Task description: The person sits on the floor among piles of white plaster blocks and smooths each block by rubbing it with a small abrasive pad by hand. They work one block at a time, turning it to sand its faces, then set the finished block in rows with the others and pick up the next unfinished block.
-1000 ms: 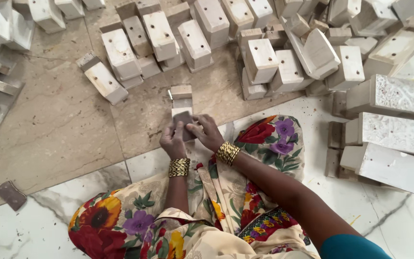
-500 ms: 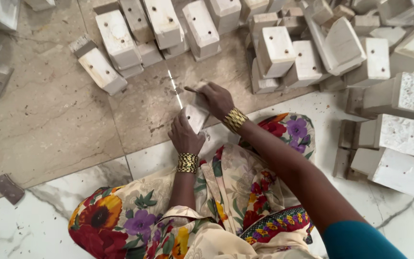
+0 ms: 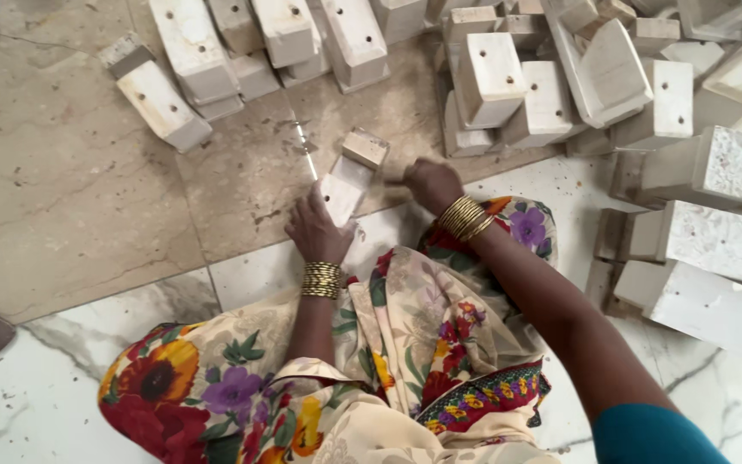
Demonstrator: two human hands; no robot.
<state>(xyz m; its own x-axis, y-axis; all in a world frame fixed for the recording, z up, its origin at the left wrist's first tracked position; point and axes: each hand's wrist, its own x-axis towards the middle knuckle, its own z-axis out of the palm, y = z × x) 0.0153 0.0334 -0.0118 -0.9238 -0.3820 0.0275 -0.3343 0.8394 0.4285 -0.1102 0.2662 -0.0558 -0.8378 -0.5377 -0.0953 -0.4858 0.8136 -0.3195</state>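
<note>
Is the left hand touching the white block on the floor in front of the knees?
Touching. The head view shows the left hand with its fingers laid over the near end of the white block, no gap between them.

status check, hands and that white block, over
Left hand gripping white block on the floor. Right hand fisted beside it, contents unclear. Pile of blocks just ahead.

I am looking down at my two hands over a stone floor (image 3: pixel 70 198). My left hand (image 3: pixel 315 230) is gripping a pale rectangular block (image 3: pixel 343 193), its fingers wrapping the near end. A smaller block (image 3: pixel 365 148) is touching the far end. My right hand (image 3: pixel 431 182) is hovering just beside it, loosely curled. Heaps of white drilled blocks (image 3: pixel 491 77) are lying beyond. Floral cloth (image 3: pixel 405 344) is covering my lap.
</note>
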